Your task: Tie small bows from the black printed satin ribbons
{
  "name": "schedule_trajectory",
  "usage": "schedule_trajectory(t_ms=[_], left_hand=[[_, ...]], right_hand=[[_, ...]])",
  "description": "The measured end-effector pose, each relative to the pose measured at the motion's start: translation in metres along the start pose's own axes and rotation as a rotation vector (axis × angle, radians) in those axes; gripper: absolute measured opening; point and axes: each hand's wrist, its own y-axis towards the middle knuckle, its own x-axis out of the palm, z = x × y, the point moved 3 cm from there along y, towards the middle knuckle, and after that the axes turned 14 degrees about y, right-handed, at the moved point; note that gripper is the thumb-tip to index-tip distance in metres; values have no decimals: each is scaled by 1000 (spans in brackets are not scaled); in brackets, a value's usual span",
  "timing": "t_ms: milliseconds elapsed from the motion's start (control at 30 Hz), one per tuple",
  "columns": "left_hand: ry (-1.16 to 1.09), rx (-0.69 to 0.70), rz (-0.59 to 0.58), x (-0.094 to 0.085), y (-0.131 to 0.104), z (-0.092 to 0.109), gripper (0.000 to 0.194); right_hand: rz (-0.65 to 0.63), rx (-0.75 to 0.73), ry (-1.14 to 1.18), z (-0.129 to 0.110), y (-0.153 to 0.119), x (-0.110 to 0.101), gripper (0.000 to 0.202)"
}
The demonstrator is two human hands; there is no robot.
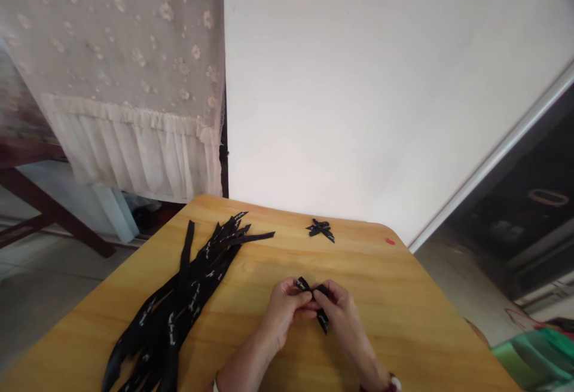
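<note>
A black ribbon with pale lettering (322, 321) is pinched between my two hands above the table, looped near its middle, with one tail hanging down. My left hand (291, 302) grips its left side with thumb and fingers. On the other side, my right hand (337, 307) closes on the ribbon close to the centre, thumb on top. The fingertips of both hands nearly meet there. Fingers hide part of the loops, so I cannot tell how the knot runs. Farther back lies a tied black ribbon bow (320, 229).
A long pile of loose black printed ribbons (192, 296) spreads over the left of the wooden table (390, 320). Near its back right corner sits a small red piece (390, 241). A white panel (359, 93) stands behind; a lace curtain (134, 81) hangs at left.
</note>
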Motion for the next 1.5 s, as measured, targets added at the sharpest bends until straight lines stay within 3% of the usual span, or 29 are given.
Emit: schedule_trajectory(t_ms=[533,633,733,800,867,1033,1267,1433,1500], left_hand=[[44,-11,21,-4,2,2,20],[145,44,189,-10,0,7,24],[281,221,360,-13,-4,15,20],[368,246,309,-9,-4,14,20],[414,182,202,-3,-4,10,25],[346,108,33,6,-7,7,40],[206,68,115,-5,-2,6,29],[208,28,117,-9,-2,8,23],[217,26,95,-7,-2,8,22]], right_hand=[[61,49,212,-3,-2,-8,15],[119,31,199,-3,-1,-11,17],[205,-20,111,-6,-1,-14,19],[232,-68,31,-6,-1,-14,19],[210,-104,-41,-5,-1,-12,20],[92,-157,-163,-4,-5,-3,30],[43,-230,-290,-13,-12,-1,32],[214,-232,-287,-14,-6,-19,26],[134,-171,-195,-13,-3,-18,27]])
